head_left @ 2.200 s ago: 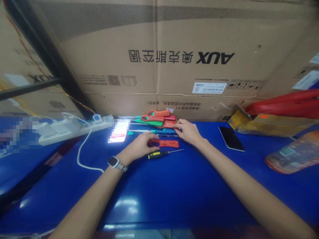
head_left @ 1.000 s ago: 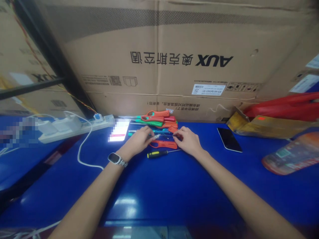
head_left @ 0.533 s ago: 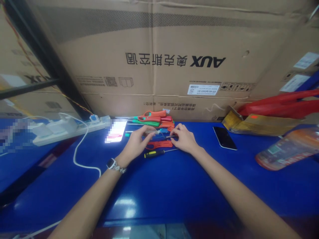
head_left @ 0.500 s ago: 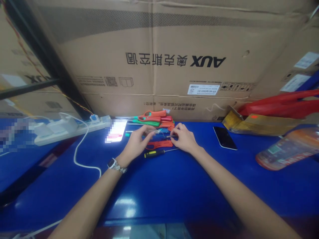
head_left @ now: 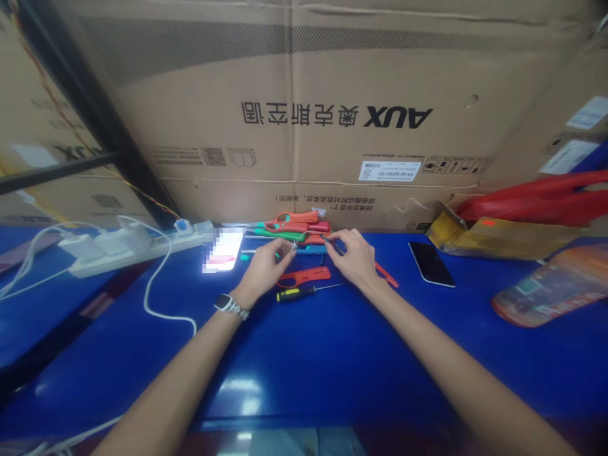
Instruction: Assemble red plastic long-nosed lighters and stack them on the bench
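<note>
L forearm (head_left: 175,364): bare, in from bottom edge L of ctr, angled fwd & inward. R forearm (head_left: 456,358): also bare, in from lower R, slanting fwd the opp. way, so the two converge. L wrist (head_left: 243,296) & R wrist (head_left: 375,286) both approx. straight. L hand (head_left: 264,263): back up, fingers (head_left: 284,243) curled, thumb (head_left: 286,258) on the near side, tips brought tog. in a pinch. R hand (head_left: 355,256), a touch higher in view: back up too, knuckles bent, thumb & index pinched. Tips of L & R point twd each other, near but apart
</note>
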A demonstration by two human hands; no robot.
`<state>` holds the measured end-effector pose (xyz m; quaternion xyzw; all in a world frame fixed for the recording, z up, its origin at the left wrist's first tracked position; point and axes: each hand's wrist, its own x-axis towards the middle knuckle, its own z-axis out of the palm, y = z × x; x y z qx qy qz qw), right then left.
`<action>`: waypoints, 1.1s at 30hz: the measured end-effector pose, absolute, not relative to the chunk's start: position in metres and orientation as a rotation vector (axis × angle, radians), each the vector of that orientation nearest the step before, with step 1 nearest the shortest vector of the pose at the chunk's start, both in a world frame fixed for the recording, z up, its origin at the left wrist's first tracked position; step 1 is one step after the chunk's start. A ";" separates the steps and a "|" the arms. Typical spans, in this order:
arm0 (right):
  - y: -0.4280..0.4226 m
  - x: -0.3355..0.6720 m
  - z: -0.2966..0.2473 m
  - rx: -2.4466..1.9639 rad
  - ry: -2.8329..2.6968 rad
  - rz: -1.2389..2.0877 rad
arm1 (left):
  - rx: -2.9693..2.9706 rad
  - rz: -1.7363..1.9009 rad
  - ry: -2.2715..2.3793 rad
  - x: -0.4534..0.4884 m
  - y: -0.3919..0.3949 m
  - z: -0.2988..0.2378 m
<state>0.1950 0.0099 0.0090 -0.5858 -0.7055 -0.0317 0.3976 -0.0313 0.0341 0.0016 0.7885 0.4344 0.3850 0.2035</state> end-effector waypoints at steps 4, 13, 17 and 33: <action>0.012 0.191 0.016 -1.424 -1.794 -0.112 | 2.236 1.050 1.211 -0.031 0.038 0.003; 0.010 0.185 0.047 -1.288 -1.991 -0.271 | 2.257 1.080 1.163 -0.033 0.031 0.007; 0.003 0.182 0.060 -1.222 -2.074 -0.425 | 2.114 1.337 1.071 -0.033 0.027 0.020; 0.021 0.156 0.030 -0.597 -2.074 -0.228 | 1.119 0.993 0.641 -0.036 0.029 0.037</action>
